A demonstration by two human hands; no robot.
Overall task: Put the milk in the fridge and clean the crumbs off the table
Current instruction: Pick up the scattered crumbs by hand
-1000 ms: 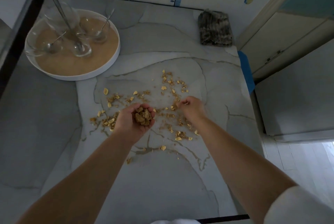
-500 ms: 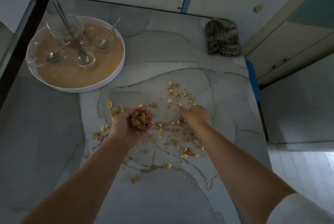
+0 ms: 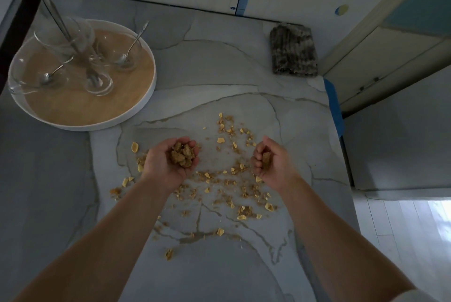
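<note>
- Crumbs [image 3: 244, 211] lie strewn over the pale veined desk [image 3: 219, 62]. They spread across the middle of the frame and trail down toward the lower centre, under and around both grips.
- Part of them sits heaped in the left grip [image 3: 168, 162], just left of centre. Its palm is turned up and its fingers curl into a cup round the brown and yellow bits.
- The right grip [image 3: 271, 162], just right of centre, has its palm turned toward the left one. Its fingers and thumb curl closely round a brown lump of crumbs, which shows in the gap between them.
- The two grips are level with each other in the frame and apart, with loose crumbs on the desk between them.
- Both forearms are bare. They rise from the lower corners of the frame and slant inward, and a pale sleeve edge shows at the lower right corner.
- In the upper left, a round white tray [image 3: 102, 126] with a tan floor holds clear glass bowls [image 3: 114, 50], with spoons [image 3: 136, 38] standing in them. The tray sits near the upper left of the scatter.
- In the upper right, a dark knitted cloth [image 3: 292, 50] lies at the desk's far edge by the wall.
- A blue strip [image 3: 334, 106] runs along the desk's right edge.
</note>
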